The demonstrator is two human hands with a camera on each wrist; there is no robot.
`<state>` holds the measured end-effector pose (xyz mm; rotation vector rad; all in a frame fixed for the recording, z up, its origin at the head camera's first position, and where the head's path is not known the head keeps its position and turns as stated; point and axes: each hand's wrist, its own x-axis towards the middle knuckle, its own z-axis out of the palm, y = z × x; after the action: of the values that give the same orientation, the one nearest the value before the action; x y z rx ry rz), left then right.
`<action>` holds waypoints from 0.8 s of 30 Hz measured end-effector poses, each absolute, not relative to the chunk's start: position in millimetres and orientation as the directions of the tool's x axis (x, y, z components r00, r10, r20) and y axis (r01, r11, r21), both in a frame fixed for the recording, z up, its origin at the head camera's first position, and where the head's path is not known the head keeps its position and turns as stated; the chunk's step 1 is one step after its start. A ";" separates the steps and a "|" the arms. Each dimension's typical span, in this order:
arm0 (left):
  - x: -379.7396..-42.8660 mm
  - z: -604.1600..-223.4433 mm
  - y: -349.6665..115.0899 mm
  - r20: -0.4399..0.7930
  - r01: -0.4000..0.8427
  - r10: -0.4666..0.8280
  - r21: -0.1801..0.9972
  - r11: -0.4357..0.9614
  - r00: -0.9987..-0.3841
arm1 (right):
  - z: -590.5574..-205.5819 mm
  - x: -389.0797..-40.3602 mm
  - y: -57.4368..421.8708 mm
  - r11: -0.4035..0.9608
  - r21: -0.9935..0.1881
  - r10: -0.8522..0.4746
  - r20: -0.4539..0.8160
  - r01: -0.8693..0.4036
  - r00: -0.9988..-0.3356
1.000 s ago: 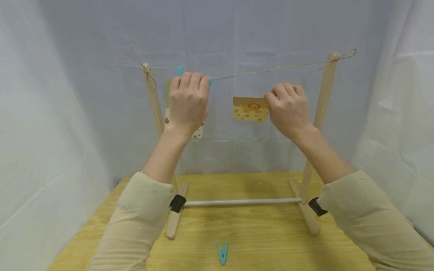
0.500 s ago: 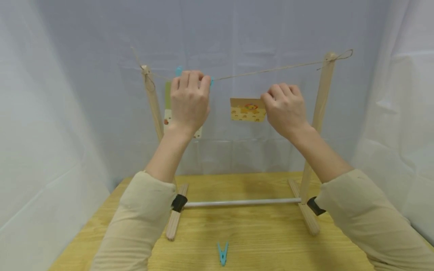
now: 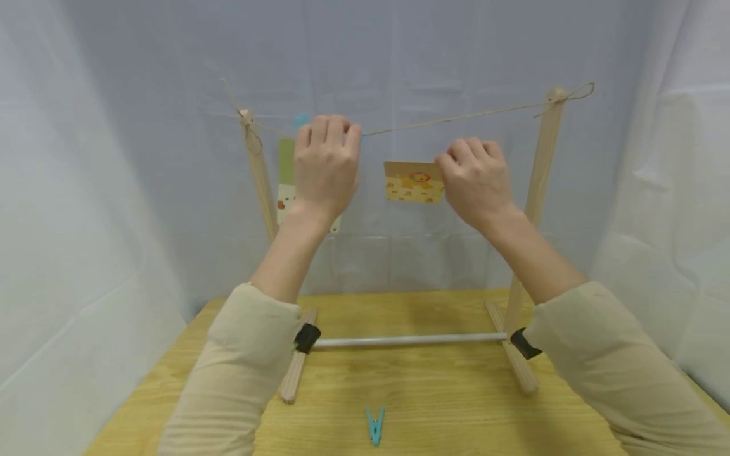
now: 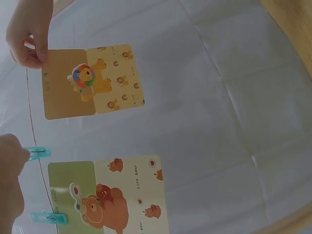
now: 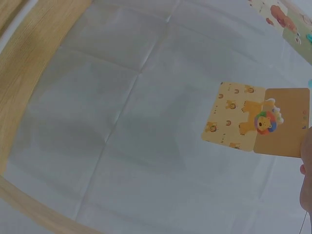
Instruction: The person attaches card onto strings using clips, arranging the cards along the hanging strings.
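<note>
My left hand (image 3: 327, 166) is up at the string. In the left wrist view its fingers pinch a teal clothespin (image 4: 41, 152), which sits by the string, just beyond the edge of a green and cream bear card (image 4: 109, 197). A second teal clothespin (image 4: 48, 217) grips that card's green end at the string. My right hand (image 3: 476, 183) pinches a corner of a brown and yellow lion card (image 3: 414, 182), held below the string and apart from it. In the head view the left hand covers much of the bear card.
The string (image 3: 456, 118) runs between two wooden posts (image 3: 544, 158), joined low down by a white rod (image 3: 407, 341). Another teal clothespin (image 3: 375, 427) lies on the wooden table (image 3: 433, 392). White sheets (image 3: 399, 57) surround the table at back and sides.
My left hand has shifted slightly right along the string with the clothespin. My right hand and the lion card have drifted a little left.
</note>
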<state>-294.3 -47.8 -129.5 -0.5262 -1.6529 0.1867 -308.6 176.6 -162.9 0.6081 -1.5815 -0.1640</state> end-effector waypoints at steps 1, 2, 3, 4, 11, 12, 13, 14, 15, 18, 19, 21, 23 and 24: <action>-294.6 -129.6 -47.4 0.893 0.222 0.446 -0.423 0.879 -0.066 | -163.1 -309.0 175.6 0.846 0.455 -0.470 0.882 -0.277 0.012; -294.9 -129.7 -46.8 0.890 0.214 0.452 -0.430 0.877 -0.064 | -163.2 -309.6 174.7 0.847 0.453 -0.468 0.883 -0.278 0.014; -295.2 -129.9 -46.2 0.887 0.209 0.457 -0.436 0.875 -0.064 | -163.3 -310.1 173.9 0.848 0.451 -0.466 0.885 -0.280 0.015; -295.2 -130.0 -45.6 0.884 0.205 0.463 -0.442 0.873 -0.064 | -163.5 -310.6 173.2 0.848 0.447 -0.462 0.887 -0.285 0.014; -292.7 -130.6 -41.2 0.880 0.214 0.471 -0.448 0.868 -0.065 | -163.8 -312.1 168.6 0.850 0.434 -0.450 0.893 -0.298 0.016; -292.4 -130.3 -40.5 0.880 0.215 0.472 -0.450 0.867 -0.062 | -163.7 -312.1 167.9 0.851 0.434 -0.449 0.893 -0.296 0.017; -291.9 -129.9 -39.8 0.880 0.217 0.472 -0.451 0.866 -0.058 | -163.5 -312.1 167.0 0.853 0.434 -0.449 0.893 -0.290 0.017; -291.7 -129.6 -39.1 0.879 0.220 0.473 -0.452 0.864 -0.054 | -163.2 -312.0 166.1 0.854 0.434 -0.449 0.893 -0.286 0.015; -291.6 -129.4 -38.4 0.879 0.222 0.474 -0.453 0.863 -0.050 | -162.7 -312.1 165.1 0.855 0.436 -0.450 0.893 -0.280 0.014; -291.5 -128.9 -36.6 0.874 0.228 0.483 -0.461 0.858 -0.051 | -161.3 -313.0 163.0 0.857 0.436 -0.452 0.892 -0.274 0.005; -291.5 -128.8 -36.1 0.871 0.232 0.487 -0.464 0.855 -0.055 | -160.6 -313.5 162.6 0.859 0.432 -0.448 0.894 -0.275 0.004; -291.8 -128.5 -35.1 0.866 0.236 0.496 -0.470 0.851 -0.064 | -159.0 -314.4 162.3 0.862 0.421 -0.437 0.899 -0.283 0.005; -291.6 -127.7 -33.7 0.862 0.242 0.503 -0.475 0.846 -0.069 | -157.0 -315.0 162.9 0.866 0.411 -0.427 0.904 -0.286 0.008; -291.4 -127.1 -32.9 0.860 0.245 0.505 -0.476 0.845 -0.070 | -156.0 -315.4 163.3 0.868 0.408 -0.423 0.906 -0.283 0.007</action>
<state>-291.4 -32.9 -127.1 -0.5929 -1.6577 0.2354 -315.4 163.3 -156.0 0.5679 -1.5874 -0.1195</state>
